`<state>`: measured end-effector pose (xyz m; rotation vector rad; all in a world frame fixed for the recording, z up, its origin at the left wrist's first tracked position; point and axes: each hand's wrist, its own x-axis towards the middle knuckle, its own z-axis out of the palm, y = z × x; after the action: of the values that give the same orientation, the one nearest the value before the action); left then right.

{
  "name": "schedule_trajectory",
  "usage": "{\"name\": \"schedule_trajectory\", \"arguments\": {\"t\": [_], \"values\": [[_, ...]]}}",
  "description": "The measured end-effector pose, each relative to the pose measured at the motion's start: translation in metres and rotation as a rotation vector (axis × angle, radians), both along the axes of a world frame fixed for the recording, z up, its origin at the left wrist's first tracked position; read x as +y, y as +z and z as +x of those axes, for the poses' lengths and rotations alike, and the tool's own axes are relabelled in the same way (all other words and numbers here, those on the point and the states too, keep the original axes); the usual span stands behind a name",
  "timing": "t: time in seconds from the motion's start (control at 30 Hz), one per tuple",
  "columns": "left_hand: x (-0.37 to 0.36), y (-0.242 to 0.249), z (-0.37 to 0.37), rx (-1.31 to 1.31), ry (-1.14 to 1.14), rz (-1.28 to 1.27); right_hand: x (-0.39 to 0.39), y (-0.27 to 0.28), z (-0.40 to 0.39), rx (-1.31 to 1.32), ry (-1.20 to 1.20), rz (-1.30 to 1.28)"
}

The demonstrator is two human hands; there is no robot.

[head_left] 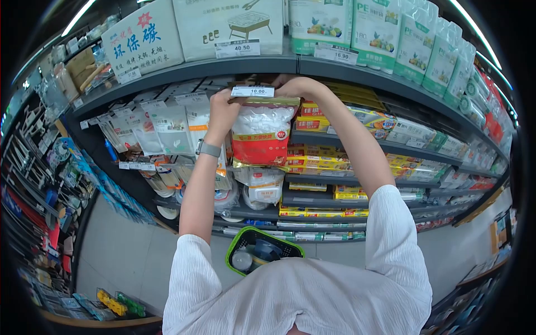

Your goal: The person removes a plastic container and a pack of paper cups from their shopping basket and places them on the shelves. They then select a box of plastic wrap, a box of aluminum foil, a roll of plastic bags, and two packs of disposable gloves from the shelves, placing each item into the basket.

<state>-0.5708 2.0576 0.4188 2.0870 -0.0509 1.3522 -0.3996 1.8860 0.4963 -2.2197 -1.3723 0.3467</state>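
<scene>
Both arms reach up to a hanging red and clear package of white items, below a price tag reading 10.00. My left hand, with a grey watch on the wrist, is at the tag's left end, its fingers curled by the package's top edge. At the right of the tag, my right hand is bent inward behind it. The fingertips of both hands are largely hidden by the tag and the shelf edge, so what they grip cannot be made out.
Hanging packets are left of the package. Yellow boxes line shelves at the right. A shelf edge with cartons and green bags runs above the hands. A green-rimmed basket with containers is below.
</scene>
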Motion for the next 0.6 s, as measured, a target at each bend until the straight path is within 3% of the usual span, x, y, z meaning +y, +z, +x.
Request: {"name": "schedule_trajectory", "arguments": {"t": [0.3,0.37,0.6], "values": [[0.002,-0.001,0.006,0.011,0.067,-0.056,0.015,-0.005,0.006,0.006,0.045,-0.015],[0.007,-0.004,0.01,0.049,-0.02,-0.176,0.013,-0.004,-0.003,-0.016,0.054,-0.004],[0.01,0.007,0.003,0.241,-0.043,-0.211,0.009,-0.004,-0.001,-0.119,0.033,0.01]]}}
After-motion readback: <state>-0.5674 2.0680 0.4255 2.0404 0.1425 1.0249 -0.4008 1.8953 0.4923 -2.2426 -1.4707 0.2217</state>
